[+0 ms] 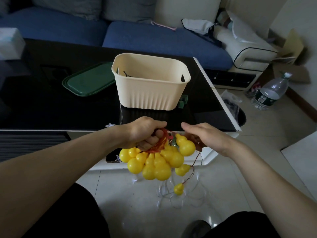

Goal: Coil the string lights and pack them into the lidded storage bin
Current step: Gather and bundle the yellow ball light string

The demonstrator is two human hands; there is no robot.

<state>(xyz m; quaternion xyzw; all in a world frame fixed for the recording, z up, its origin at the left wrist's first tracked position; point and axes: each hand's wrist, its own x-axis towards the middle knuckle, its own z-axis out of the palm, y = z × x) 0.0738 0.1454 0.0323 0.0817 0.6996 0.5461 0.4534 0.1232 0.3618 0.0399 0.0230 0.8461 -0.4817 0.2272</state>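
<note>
The left hand (pixel 145 133) is clenched around a bunch of red cord (pixel 160 143), its fingers curled tight under the loops, and from that grasp a cluster of yellow gourd-shaped string lights (pixel 154 162) hangs straight down just off the near edge of the black table (pixel 68 109). The right hand (pixel 204 136) sits just beside the cluster on its right, fingers reaching leftward and curled loosely; one gourd lies against its fingers, but whether the hand pinches the cord there cannot be told, since the fingertips are hidden behind the lights. From the right hand's underside a thin strand of cord drops down and slightly left, long axis close to vertical, carrying two more small gourds, the lowest one (pixel 178 189) dangling above the pale tiled floor (pixel 137 203). The cream storage bin (pixel 151 90) stands upright on the table, open mouth facing up, directly beyond the hands, with bare glossy tabletop between its base and the near edge. The green lid (pixel 89 79) lies flat on the table, touching or just beside the bin's left wall. The table's right corner lies to the right of the bin, and open floor spreads beyond it toward a large water bottle (pixel 271 91). A blue sofa (pixel 120 33) runs along the far side.
</note>
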